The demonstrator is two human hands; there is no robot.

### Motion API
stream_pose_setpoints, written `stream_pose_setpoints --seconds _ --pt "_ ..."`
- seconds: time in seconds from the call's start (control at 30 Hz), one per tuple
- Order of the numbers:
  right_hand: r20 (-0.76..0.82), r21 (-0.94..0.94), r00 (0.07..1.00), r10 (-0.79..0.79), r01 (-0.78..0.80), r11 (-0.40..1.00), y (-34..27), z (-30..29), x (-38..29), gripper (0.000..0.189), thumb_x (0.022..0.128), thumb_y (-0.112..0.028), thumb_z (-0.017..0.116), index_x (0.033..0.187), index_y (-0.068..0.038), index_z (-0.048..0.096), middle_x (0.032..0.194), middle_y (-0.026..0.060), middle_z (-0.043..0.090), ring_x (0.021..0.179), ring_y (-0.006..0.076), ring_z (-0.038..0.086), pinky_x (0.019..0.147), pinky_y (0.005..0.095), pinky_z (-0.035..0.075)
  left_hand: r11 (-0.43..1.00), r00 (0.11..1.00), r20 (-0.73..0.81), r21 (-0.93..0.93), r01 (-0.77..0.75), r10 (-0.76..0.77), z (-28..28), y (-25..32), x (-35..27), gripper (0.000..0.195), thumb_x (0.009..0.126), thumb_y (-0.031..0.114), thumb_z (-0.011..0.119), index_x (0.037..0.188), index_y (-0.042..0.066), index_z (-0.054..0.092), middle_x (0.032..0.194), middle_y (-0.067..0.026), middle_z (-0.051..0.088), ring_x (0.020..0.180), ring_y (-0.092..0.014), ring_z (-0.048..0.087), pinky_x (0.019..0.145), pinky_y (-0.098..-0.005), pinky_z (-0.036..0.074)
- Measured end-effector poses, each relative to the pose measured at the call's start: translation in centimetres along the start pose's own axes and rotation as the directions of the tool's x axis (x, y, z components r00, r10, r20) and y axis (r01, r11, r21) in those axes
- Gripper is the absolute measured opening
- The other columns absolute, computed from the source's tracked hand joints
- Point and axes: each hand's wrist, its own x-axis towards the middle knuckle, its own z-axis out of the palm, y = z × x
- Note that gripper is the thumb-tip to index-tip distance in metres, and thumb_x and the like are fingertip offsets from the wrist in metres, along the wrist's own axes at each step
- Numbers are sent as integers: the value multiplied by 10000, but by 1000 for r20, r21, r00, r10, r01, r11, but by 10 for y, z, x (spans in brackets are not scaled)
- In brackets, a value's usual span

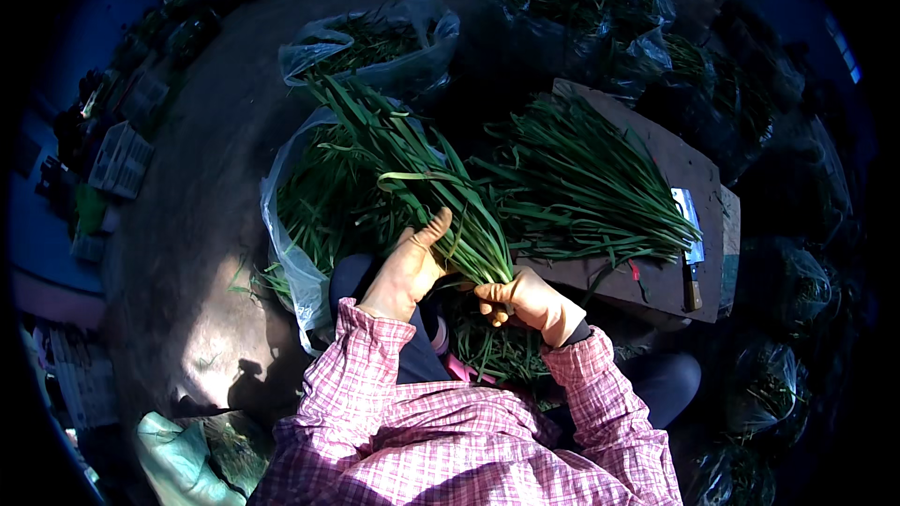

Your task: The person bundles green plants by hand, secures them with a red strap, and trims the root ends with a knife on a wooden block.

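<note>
A bunch of long flat leaves, seemingly garlic chives [415, 147], slants away from me with its pale stem ends towards my lap. My right hand [533, 302] grips those stem ends. Under the bunch lies my left hand [408, 270], its thumb up along the side and its fingers hidden behind the leaves. A larger pile of the same greens [590, 183] rests on a brown board [692, 147] to the right. Partly under that pile's stem ends is a cleaver [691, 232] with a wooden handle.
Just left of the bunch stands an open clear plastic bag [281, 225] of greens; another bag [436, 35] sits behind it. Several filled bags [766, 386] line the right side. Loose leaves [496, 344] lie between my knees. A pale crate [121, 160] stands far left, a green sack [176, 460] lower left.
</note>
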Motion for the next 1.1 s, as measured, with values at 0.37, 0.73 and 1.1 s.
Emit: stream_pose_setpoints --seconds 0.37,0.73,1.1 --pt "-295 -52 953 72 -91 994 7 -14 -13 209 964 -171 692 1041 23 703 713 72 648 528 133 536 499 286 436 777 793 -244 490 -396 558 -59 84 -2 376 1047 283 567 1304 8 564 1150 -190 685 911 -240 725 741 -321 588" --pt "-6 112 998 -62 63 992 -3 -9 -25 235 975 -168 654 1099 31 671 692 58 623 488 145 514 516 317 469 927 965 159 348 143 -209 -7 -37 -51 454 946 378 731 1184 -5 679 1078 -46 705 1039 -110 622 940 -260 467" --pt "-319 63 947 31 -11 998 -8 -1 -18 156 960 -107 635 1016 30 685 765 137 706 491 165 564 430 299 429 145 878 437 898 -415 -193 12 -84 -105 152 973 191 668 1045 68 722 737 -130 704 700 -247 729 653 -345 580"
